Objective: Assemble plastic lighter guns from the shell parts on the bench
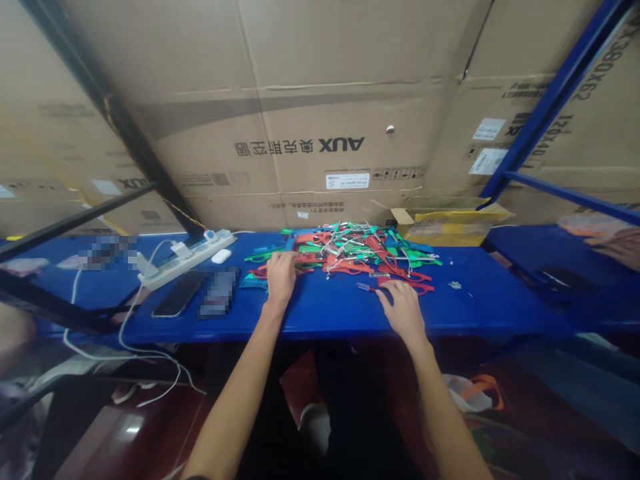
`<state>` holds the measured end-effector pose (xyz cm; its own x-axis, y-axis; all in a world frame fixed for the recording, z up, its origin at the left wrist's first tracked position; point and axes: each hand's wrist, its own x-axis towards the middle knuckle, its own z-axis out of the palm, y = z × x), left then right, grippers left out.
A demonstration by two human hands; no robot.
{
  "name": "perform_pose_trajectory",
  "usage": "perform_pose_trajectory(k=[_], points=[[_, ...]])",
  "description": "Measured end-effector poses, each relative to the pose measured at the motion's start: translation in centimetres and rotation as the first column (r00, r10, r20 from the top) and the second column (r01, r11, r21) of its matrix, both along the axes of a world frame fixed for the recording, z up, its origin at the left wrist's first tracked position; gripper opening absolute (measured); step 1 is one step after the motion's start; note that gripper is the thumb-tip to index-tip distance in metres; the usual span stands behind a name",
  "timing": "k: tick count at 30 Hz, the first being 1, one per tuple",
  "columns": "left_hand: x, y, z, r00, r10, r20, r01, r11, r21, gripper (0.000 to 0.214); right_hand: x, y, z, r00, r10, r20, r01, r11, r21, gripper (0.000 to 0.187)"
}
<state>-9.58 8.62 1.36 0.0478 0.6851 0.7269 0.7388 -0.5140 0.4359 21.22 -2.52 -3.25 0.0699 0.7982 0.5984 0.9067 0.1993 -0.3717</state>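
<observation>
On the blue tabletop (310, 310) is a heaped pile of flat red, green and blue plastic pieces (350, 250) with thin silvery metal parts and pale loops. My left hand (281, 272) is at the pile's left edge, its fingers curled in close to a blue piece; what they hold is hidden. Near the front right of the pile, my right hand (400, 301) has its thumb and fingers closed at the end of a small slender item with a clear, purplish tip (365, 287). Red pieces lie just beyond those fingers.
An open cardboard box with yellow tape (450, 223) stands behind the pile. To the left are a white power strip (185, 257) with cables, a white case (221, 255) and two phones (179, 293). Small bits (455, 285) lie at right. Large cartons (320, 107) form the back.
</observation>
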Motion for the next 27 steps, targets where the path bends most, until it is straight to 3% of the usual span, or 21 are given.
perform_pose_trajectory(k=[5,8,10,11,12,16,19,22,25,27], points=[[0.1,-2.2,3.0,0.936,0.065,0.345,-0.143,0.969,0.204,0.025,-0.1,-0.1,0.0,0.999,-0.025,0.041,0.025,1.000,0.004,0.039],[1.8,-4.5,3.8,0.846,0.052,0.530,-0.187,0.961,0.204,0.032,-0.3,-0.3,0.1,0.998,-0.035,0.046,0.034,0.999,0.010,0.042],[3.6,-5.9,3.3,0.629,-0.053,0.776,0.040,0.999,0.035,0.039,-0.4,-0.4,0.2,0.998,-0.043,0.042,0.042,0.999,0.019,0.044],[4.5,-6.4,2.6,0.547,-0.025,0.837,0.164,0.983,-0.078,0.038,-0.4,-0.4,0.3,0.998,-0.046,0.038,0.045,0.999,0.023,0.046],[5.4,-6.8,1.8,0.540,-0.005,0.842,0.229,0.963,-0.142,0.035,-0.4,-0.5,0.3,0.998,-0.047,0.034,0.046,0.999,0.027,0.047],[7.7,-7.4,-1.4,0.598,0.025,0.801,0.335,0.900,-0.279,0.031,-0.4,-0.7,0.6,0.999,-0.036,0.026,0.036,0.999,0.026,0.046],[7.4,-8.0,-2.5,0.696,0.005,0.718,0.354,0.867,-0.350,0.026,-0.4,-0.8,0.7,0.999,0.001,0.047,-0.001,1.000,0.008,0.042],[5.9,-8.5,-2.2,0.804,-0.033,0.593,0.333,0.853,-0.403,0.019,-0.3,-0.8,0.9,0.994,0.070,0.087,-0.069,0.997,-0.023,0.036],[5.4,-8.0,-0.9,0.902,-0.049,0.430,0.237,0.887,-0.396,0.013,-0.3,-0.8,0.9,0.987,0.121,0.104,-0.116,0.992,-0.056,0.033],[6.4,-6.6,0.3,0.945,-0.069,0.319,0.188,0.914,-0.361,0.014,-0.2,-0.8,0.8,0.989,0.114,0.092,-0.108,0.992,-0.070,0.032]])
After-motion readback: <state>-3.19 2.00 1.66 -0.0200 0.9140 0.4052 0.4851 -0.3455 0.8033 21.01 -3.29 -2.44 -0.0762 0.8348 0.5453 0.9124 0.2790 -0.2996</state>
